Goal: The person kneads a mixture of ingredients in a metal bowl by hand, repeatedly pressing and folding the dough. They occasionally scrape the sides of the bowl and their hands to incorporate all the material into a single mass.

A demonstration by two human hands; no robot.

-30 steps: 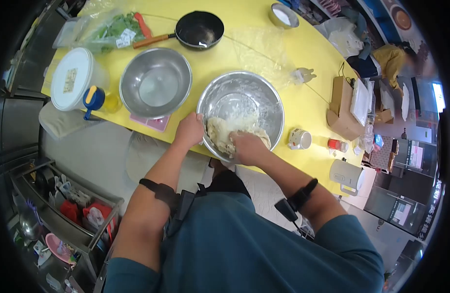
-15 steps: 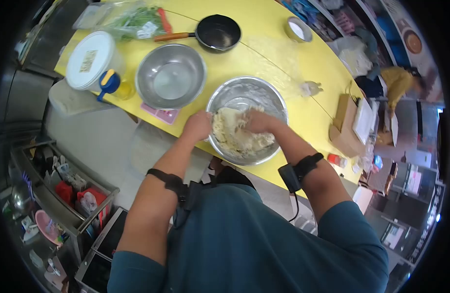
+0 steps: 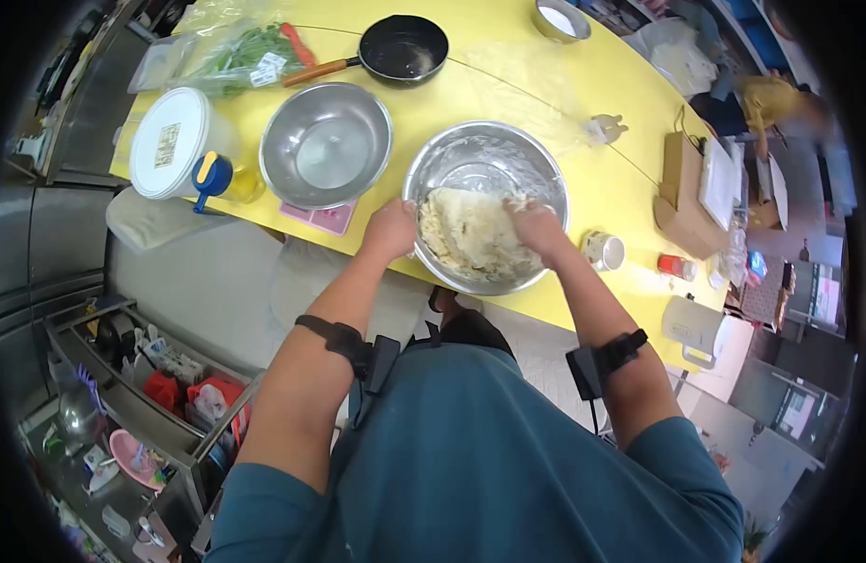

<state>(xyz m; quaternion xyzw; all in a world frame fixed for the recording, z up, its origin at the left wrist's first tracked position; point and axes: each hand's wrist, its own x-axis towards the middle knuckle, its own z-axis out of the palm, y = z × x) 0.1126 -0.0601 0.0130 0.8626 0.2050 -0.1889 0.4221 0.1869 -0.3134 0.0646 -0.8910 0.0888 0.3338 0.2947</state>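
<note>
Left hand (image 3: 390, 230): I saw it clamped on the near-left rim of the bowl (image 3: 489, 133).
Right hand (image 3: 538, 228): pressed into the dough (image 3: 470, 246); I couldn't tell how far its fingers curled.
Dough: lay inside the bowl, between both hands.
Bowl: stood on the yellow table (image 3: 583, 113), just beside an empty bowl (image 3: 327, 143).

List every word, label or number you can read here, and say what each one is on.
No text here can be read.
Label on the white lid: too blurred.
Tags on the bag of greens: too small.
Red can: any print too small.
</note>
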